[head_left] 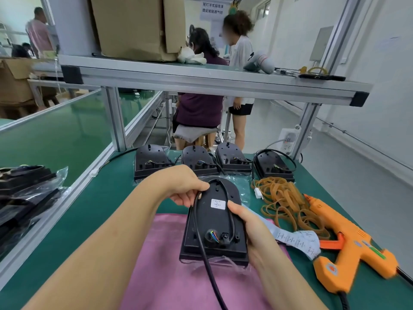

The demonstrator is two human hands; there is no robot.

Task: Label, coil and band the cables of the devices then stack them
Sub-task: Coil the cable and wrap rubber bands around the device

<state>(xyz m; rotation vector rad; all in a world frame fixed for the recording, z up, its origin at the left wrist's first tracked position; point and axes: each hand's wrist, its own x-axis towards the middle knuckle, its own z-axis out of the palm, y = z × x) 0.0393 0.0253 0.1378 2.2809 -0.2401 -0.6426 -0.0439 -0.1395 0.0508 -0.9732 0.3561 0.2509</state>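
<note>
Pink cloth point(169, 265) lay at the worktop's near edge, both forearms reaching over it. On the cloth sat the black device point(214, 222), back side up, rounded end pointing to the far edge, white label point(218, 203) stuck on its upper half. Left hand point(178, 186) sat at the device's far-left rim, fingers curled, pinching the black cable point(202, 242). The cable looped round the rounded end, ran down both sides and trailed off toward the near edge. Right hand point(248, 227) gripped the device's right edge, thumb on top just beside the label.

Green worktop point(100, 209) showed bare mat left of the cloth up to the aluminium rail. Right side was crowded: pile of rubber bands point(283, 198), printed label strip point(297, 240) touching the right hand, orange glue gun point(348, 247) near the right edge. Along the far edge stood a row of four more devices point(152, 162), backs up, cables loose. Metal shelf point(201, 79) crossed overhead on posts.

Containers: clear plastic bags point(26, 193) on the belt to the left held black parts. Cardboard box point(134, 27) stood on the shelf, contents not visible. Clear plastic sheet point(241, 189) lay under the device's far end.
</note>
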